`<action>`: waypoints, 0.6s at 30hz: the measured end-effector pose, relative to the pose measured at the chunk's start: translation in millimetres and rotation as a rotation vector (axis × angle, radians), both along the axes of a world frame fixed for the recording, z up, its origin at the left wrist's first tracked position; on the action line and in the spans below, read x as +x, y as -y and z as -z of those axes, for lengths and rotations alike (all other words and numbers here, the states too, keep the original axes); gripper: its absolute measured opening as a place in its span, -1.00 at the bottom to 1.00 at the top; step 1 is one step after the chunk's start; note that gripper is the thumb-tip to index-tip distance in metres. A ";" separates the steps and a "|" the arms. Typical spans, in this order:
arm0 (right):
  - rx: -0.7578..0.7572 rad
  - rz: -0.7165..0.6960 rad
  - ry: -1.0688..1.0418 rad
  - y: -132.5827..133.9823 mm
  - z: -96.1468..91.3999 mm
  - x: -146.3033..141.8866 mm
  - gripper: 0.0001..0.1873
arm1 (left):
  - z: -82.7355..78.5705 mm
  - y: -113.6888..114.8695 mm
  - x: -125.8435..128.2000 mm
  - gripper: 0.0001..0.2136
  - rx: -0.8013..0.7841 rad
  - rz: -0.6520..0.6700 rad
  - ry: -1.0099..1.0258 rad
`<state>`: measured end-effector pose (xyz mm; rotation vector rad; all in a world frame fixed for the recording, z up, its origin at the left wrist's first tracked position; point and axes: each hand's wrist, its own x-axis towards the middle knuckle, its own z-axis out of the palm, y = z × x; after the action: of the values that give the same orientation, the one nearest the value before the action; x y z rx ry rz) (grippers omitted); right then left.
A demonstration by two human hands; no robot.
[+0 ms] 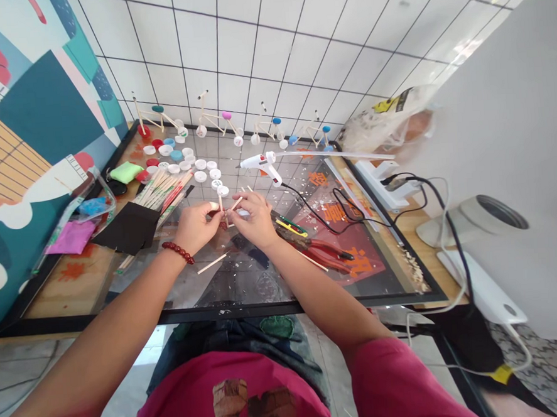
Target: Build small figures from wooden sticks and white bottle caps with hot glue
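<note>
My left hand [195,228], with a red bead bracelet on its wrist, is closed in a pinch on a thin wooden stick [221,202] that stands nearly upright. Close beside it, my right hand [256,221] pinches another short wooden stick [236,203] that slants. The two sticks meet or nearly meet between my fingertips; the joint is partly hidden. Just beyond the fingers lies a white bottle cap [222,190]. A loose wooden stick [212,263] rests on the glass tabletop [189,289] nearer to me.
Several model bicycles [216,121] of sticks and caps stand along the tiled wall. A white glue gun [262,165] with its cord lies beyond my right hand. Red-handled pliers [321,253] lie by my right forearm. Stick bundles [164,190] and black sheets [131,227] are left; a power strip [383,183] is right.
</note>
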<state>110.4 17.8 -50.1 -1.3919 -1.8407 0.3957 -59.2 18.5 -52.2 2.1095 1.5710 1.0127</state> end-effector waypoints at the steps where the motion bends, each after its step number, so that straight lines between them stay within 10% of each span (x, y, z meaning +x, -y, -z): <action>1: 0.002 0.002 -0.001 0.1 -0.2 -0.1 -0.94 | -0.1 -0.2 0.0 -0.82 0.003 0.001 -0.001; 18: 0.014 -0.003 0.005 0.0 0.2 0.4 -0.95 | -2.2 0.2 0.9 -0.83 -0.011 -0.010 -0.002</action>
<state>110.8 17.8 -50.3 -1.3826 -1.8466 0.3807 -58.3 18.4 -50.0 2.0987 1.5857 1.0033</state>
